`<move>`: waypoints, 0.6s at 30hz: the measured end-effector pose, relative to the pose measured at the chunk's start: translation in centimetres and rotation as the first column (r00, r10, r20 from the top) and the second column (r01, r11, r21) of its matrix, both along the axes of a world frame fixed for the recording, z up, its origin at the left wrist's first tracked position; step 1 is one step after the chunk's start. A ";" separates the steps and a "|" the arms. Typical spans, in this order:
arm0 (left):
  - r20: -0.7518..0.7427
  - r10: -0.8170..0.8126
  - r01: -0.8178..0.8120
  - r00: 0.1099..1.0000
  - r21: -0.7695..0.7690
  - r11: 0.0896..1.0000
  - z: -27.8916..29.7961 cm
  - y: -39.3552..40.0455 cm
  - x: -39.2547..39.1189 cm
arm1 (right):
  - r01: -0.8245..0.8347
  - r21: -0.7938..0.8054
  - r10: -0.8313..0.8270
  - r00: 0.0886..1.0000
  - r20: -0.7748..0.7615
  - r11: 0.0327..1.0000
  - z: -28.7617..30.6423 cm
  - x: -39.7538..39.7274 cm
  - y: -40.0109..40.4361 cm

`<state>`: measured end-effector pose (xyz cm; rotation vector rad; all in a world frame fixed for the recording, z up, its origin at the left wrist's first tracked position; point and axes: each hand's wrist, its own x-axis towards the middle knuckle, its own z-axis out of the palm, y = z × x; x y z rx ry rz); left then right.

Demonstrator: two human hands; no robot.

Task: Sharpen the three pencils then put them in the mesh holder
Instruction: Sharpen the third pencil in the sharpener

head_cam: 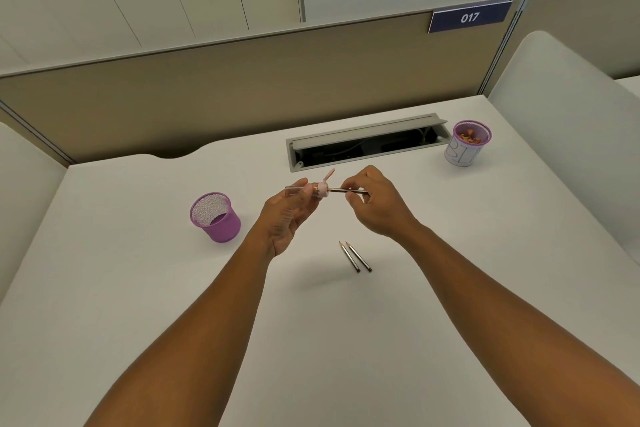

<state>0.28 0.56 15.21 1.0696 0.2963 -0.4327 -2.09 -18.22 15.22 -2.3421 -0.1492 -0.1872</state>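
Note:
My left hand (289,210) grips a small sharpener (320,188) with a clear case and a pink cap, held above the white desk (138,288). My right hand (372,199) pinches a dark pencil (341,190) whose tip sits inside the sharpener. Two more dark pencils (355,256) lie side by side on the desk below my hands, their pointed ends facing away from me. The purple mesh holder (215,217) stands to the left of my left hand, with nothing in it.
A second purple cup (467,144) wrapped in white paper holds shavings at the back right. An open cable tray (363,146) is set into the desk behind my hands. A beige partition runs along the far edge.

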 end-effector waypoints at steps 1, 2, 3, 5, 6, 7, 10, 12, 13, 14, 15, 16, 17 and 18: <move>0.001 -0.003 0.003 1.000 0.002 1.000 0.1 -0.1 0.0 | -0.008 -0.005 0.008 1.000 0.010 1.000 0.2 -0.1 0.0; 0.003 -0.001 0.001 1.000 -0.002 1.000 0.2 -0.1 0.0 | -0.015 -0.009 0.015 1.000 0.020 1.000 0.4 -0.1 0.1; 0.006 0.002 -0.002 1.000 -0.007 1.000 0.3 -0.2 -0.1 | -0.018 -0.005 0.018 0.999 0.031 1.000 0.6 -0.2 0.1; 0.018 0.001 -0.001 1.000 0.002 1.000 0.5 -0.2 -0.1 | -0.014 0.014 0.013 0.998 0.056 1.000 0.8 -0.2 0.0; 0.028 -0.007 0.006 1.000 0.019 1.000 0.6 -0.3 -0.1 | -0.011 0.018 0.009 0.997 0.074 1.000 0.9 -0.3 -0.1; 0.037 -0.016 0.015 0.999 0.041 0.999 0.7 -0.4 -0.1 | -0.012 0.015 0.011 0.995 0.095 1.000 0.9 -0.3 -0.2; 0.051 -0.030 0.026 0.998 0.074 0.997 1.1 -0.5 -0.1 | -0.028 -0.014 0.030 0.984 0.174 1.000 1.0 -0.4 -0.3; 0.053 -0.029 0.026 0.998 0.063 0.998 1.3 -0.5 -0.1 | -0.031 -0.017 0.034 0.976 0.215 0.999 1.0 -0.5 -0.4; 0.057 -0.034 0.031 0.998 0.061 0.998 1.5 -0.6 -0.1 | -0.027 -0.023 0.032 0.973 0.230 0.999 1.0 -0.6 -0.5; 0.062 -0.041 0.037 0.997 0.060 0.997 1.6 -0.6 -0.2 | -0.020 -0.037 0.029 0.968 0.248 0.999 1.0 -0.7 -0.6; 0.065 -0.048 0.044 0.997 0.062 0.997 1.7 -0.7 -0.2 | -0.013 -0.064 0.030 0.962 0.271 0.998 1.1 -0.8 -0.7; 0.068 -0.054 0.050 0.996 0.066 0.997 1.8 -0.7 -0.3 | -0.007 -0.099 0.036 0.954 0.298 0.995 1.1 -0.8 -0.9; 0.069 -0.060 0.055 0.996 0.071 0.996 1.9 -0.8 -0.3 | -0.001 -0.141 0.048 0.944 0.326 0.990 1.1 -0.9 -1.0; 0.072 -0.064 0.059 0.995 0.075 0.995 1.9 -0.9 -0.4 | 0.009 -0.189 0.059 0.935 0.351 0.982 1.1 -1.0 -1.1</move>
